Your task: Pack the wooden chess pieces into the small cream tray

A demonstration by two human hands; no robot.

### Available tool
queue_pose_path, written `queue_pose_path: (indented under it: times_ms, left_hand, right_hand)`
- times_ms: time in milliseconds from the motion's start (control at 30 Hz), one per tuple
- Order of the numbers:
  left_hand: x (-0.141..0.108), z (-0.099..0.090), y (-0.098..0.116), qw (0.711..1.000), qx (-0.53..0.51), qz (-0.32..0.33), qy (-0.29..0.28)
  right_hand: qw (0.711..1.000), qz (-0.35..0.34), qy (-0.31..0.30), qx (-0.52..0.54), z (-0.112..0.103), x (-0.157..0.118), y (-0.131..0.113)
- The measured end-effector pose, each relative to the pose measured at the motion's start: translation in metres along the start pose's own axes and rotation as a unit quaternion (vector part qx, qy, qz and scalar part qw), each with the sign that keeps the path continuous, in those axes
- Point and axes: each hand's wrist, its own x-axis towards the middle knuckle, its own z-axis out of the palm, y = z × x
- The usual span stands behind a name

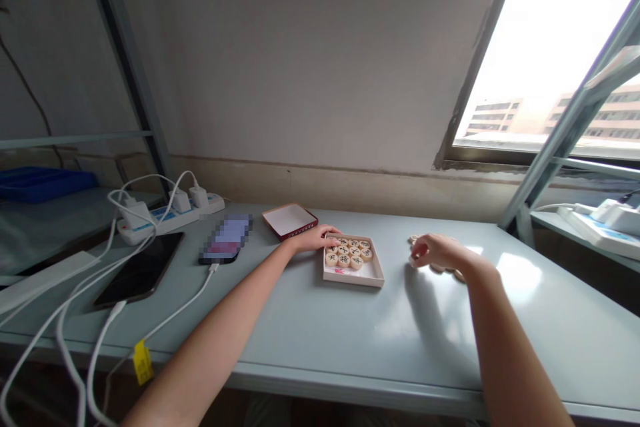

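A shallow white box (377,275) lies on the desk, with several round wooden Chinese chess pieces (355,261) set in rows inside it. Bare floor of the box shows along its front and right. My left hand (314,239) grips the box at its back left corner, fingers over the rim. To the right of the box, my right hand (437,251) is closed in a pinch on a pale chess piece (414,261) low over the desk. More loose pieces (459,275) lie under and behind that hand, partly hidden by it.
The red box lid (291,220) lies inside-up behind my left hand. A phone (227,240), a dark tablet (143,270) and a power strip (173,217) with white cables occupy the left. Metal posts stand at both sides; the wall (310,80) closes off the back.
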Motion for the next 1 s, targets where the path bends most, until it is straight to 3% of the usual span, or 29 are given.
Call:
queue_pose_path:
  times_ms: [133, 267, 500, 833, 933, 1000]
  left_hand:
    - [0.0, 0.0, 0.002, 1.0, 0.006, -0.002, 0.004]
    - [0.004, 0.002, -0.002, 0.999, 0.027, -0.004, 0.025]
    - [0.007, 0.003, -0.006, 0.998, 0.042, 0.007, 0.038]
    - [0.008, 0.002, -0.008, 0.998, 0.044, 0.012, 0.043]
    - [0.008, 0.003, -0.009, 0.997, 0.039, 0.016, 0.058]
    - [0.01, 0.004, -0.011, 0.996, 0.03, 0.018, 0.082]
  right_hand:
    - [0.987, -0.11, -0.073, 0.096, -0.006, 0.001, -0.047]
    - [0.976, -0.166, -0.111, 0.081, 0.004, 0.005, -0.071]
    - [0.986, -0.141, -0.082, -0.036, 0.01, 0.001, -0.08]
    - [0.987, -0.139, -0.057, -0.057, 0.013, 0.002, -0.087]
    - [0.988, -0.14, -0.062, -0.018, 0.006, 0.001, -0.081]
    - [0.992, -0.123, -0.031, -0.005, -0.003, 0.0, -0.071]
